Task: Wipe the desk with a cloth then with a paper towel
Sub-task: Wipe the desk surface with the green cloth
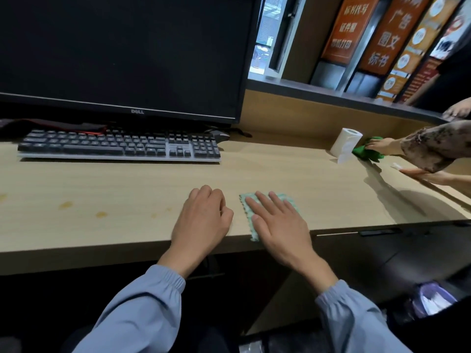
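Right hand [277, 225] lies flat on a pale green cloth [253, 233], fingers straight and spread, palm pressing it down. The cloth sits at the desk's [127, 194] near edge, just right of frame centre, with one corner hanging slightly over the edge. Left hand [201, 217] rests on the desk just left of the cloth, not touching it. Its fingers are loosely curled under and it holds nothing. Both sleeves are light blue with gathered cuffs.

Paper towel roll [346, 142] stands upright at the right of the frame, near the desk's back wall and well apart from both hands, with a loose sheet hanging down its front. Just right of the roll, a second person's hand [379, 145] presses on a dark green cloth [367, 152]. That person's other hand [428, 175] lies flat on the desk below it.

Keyboard [119, 146] sits at left of centre under a dark monitor [122, 52] that fills the upper left. A few yellowish stains [66, 205] mark the desk at the left, well clear of the pale cloth. Orange signs with Chinese text fill the upper right.
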Tool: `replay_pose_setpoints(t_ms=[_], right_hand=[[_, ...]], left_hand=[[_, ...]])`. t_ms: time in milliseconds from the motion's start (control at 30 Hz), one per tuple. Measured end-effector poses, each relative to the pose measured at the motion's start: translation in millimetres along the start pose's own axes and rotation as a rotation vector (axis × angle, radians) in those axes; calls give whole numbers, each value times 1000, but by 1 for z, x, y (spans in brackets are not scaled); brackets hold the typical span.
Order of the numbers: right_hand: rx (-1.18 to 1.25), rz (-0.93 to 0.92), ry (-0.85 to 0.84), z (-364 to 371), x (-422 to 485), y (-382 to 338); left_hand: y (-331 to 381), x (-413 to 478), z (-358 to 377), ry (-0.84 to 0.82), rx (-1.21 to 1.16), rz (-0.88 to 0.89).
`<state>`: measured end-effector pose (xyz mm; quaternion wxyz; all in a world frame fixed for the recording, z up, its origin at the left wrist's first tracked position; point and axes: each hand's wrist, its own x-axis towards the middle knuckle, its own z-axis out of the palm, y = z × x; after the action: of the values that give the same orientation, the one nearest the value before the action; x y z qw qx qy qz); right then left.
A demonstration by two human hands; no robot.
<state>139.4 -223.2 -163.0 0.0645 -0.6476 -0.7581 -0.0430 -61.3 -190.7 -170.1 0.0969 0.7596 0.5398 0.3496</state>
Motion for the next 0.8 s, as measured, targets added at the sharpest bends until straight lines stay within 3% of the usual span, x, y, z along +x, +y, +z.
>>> replay_pose_setpoints(t_ms=[133, 300, 400, 600, 800], right_hand=[[4, 18, 115, 16, 3, -37], [66, -36, 380, 30, 2, -34], [48, -85, 363, 28, 1, -19], [-1, 22, 318, 21, -10, 31], [8, 99, 194, 17, -5, -6]], left_hand=[[-1, -1, -3, 37, -71, -31], [-2, -1, -3, 24, -35, -26], [-3, -1, -2, 17, -15, -9], [-1, -1, -4, -1, -19, -14], [2, -2, -3, 13, -28, -29]])
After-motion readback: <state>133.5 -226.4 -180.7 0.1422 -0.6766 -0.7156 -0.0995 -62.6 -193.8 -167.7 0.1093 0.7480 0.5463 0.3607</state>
